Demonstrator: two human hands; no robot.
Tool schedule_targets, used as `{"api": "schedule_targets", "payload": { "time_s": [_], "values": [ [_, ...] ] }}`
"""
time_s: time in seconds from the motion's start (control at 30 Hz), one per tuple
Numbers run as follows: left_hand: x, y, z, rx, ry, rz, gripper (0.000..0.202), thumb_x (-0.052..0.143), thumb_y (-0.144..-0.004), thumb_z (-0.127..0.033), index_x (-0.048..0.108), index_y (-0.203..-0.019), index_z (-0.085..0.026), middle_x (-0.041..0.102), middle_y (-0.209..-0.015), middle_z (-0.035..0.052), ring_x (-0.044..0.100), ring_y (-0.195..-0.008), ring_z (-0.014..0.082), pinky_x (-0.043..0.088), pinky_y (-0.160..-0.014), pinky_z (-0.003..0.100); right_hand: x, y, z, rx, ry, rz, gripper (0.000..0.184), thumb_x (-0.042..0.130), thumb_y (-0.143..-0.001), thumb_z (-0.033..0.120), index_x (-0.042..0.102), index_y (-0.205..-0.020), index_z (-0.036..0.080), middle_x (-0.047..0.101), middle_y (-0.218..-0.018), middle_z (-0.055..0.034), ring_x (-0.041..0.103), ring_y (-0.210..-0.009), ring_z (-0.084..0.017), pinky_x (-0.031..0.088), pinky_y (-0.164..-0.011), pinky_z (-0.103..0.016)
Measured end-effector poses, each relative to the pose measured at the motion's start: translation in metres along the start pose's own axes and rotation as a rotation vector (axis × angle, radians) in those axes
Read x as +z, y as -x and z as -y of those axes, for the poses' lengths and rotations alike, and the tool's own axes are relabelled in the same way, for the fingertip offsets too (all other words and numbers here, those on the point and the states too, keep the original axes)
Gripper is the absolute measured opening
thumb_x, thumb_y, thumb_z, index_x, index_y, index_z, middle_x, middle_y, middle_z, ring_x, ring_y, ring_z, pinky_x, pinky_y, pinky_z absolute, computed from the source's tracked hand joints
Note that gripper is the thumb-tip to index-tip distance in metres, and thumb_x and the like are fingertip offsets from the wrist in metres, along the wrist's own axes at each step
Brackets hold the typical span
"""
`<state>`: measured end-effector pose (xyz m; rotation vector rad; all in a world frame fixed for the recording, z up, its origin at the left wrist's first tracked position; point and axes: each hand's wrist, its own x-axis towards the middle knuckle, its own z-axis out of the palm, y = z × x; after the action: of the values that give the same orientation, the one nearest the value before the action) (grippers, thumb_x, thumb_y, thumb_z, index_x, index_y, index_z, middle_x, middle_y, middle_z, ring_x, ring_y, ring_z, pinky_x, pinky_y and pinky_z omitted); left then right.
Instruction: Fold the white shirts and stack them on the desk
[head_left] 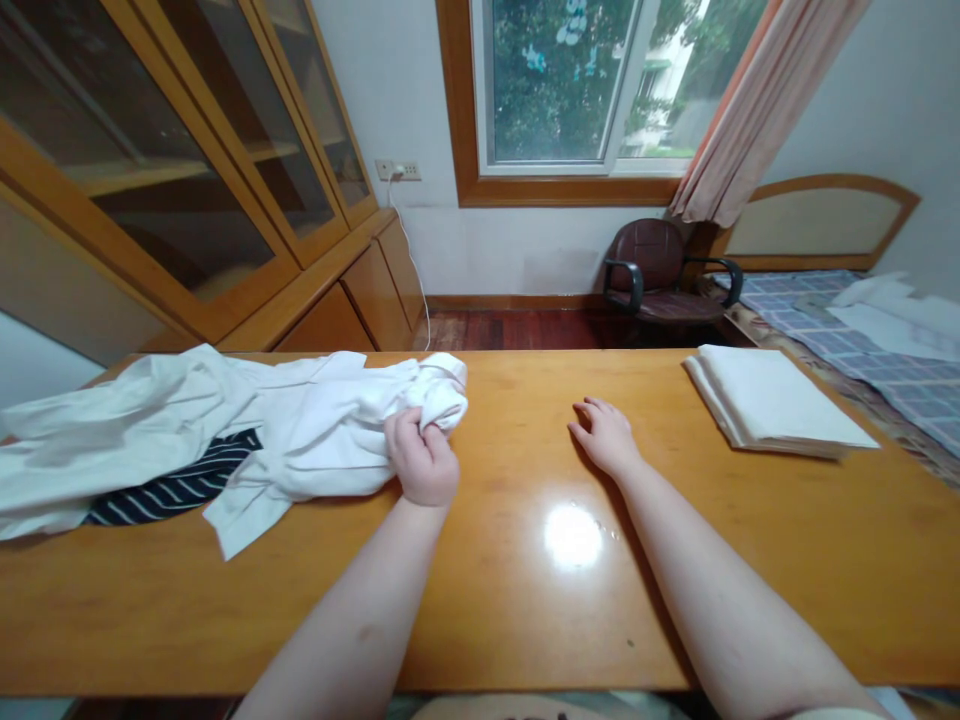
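Observation:
My left hand (424, 460) is closed around the bunched end of a white garment (322, 420), which looks like a shirt. It lies crumpled across the left part of the wooden table (525, 620). More white cloth (127, 420) lies heaped at the far left, beside a black piece with white stripes (184, 485). To the right, my right hand (606, 437) hovers at or just over the tabletop, its fingers loosely spread and holding nothing. Farther right sits a folded stack of white cloth (780, 400), apart from that hand.
A wooden cabinet with glass doors (225, 150) stands at the left. Beyond the table are a window (555, 90), a dark red armchair (652, 265) and a pink curtain (772, 110). A bed with a checked cover (885, 350) is at the right.

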<state>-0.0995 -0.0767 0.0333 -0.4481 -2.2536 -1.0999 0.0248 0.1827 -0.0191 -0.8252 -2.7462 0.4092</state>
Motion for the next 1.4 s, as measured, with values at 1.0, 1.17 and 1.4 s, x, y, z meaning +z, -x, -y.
{"api": "schedule_targets", "payload": {
  "time_s": [1.0,1.17,1.4],
  "values": [
    [0.026,-0.014,0.018,0.023,-0.651,0.765,0.034,0.037,-0.086,-0.02,0.06,-0.11,-0.01,0.059,-0.11,0.0237,0.057,-0.102,0.0348,0.045,-0.08,0.042,-0.01,0.013,0.029,-0.21,-0.442,0.129,0.026,0.052,-0.084,0.04,0.066,-0.073,0.02,0.06,-0.075,-0.0032,0.055,-0.073,-0.017,0.041,-0.068,-0.027],
    [0.032,-0.023,0.03,-0.05,-0.476,0.843,0.031,0.034,-0.087,-0.016,0.063,-0.099,-0.015,0.067,-0.096,0.0182,0.064,-0.093,0.0289,0.046,-0.079,0.037,0.0,0.005,0.017,0.041,-0.723,-0.02,0.026,0.054,-0.078,0.04,0.069,-0.082,0.019,0.068,-0.082,-0.004,0.059,-0.082,-0.021,0.044,-0.076,-0.032],
    [0.042,-0.035,0.045,-0.541,0.12,0.642,0.017,0.051,-0.081,-0.028,0.064,-0.081,-0.017,0.068,-0.104,0.0163,0.057,-0.112,0.0319,0.04,-0.098,0.043,0.009,-0.002,0.005,0.228,-1.228,-0.094,0.037,0.063,-0.072,0.049,0.065,-0.091,0.017,0.07,-0.084,-0.0035,0.062,-0.079,-0.02,0.048,-0.074,-0.032]
  ]
}}
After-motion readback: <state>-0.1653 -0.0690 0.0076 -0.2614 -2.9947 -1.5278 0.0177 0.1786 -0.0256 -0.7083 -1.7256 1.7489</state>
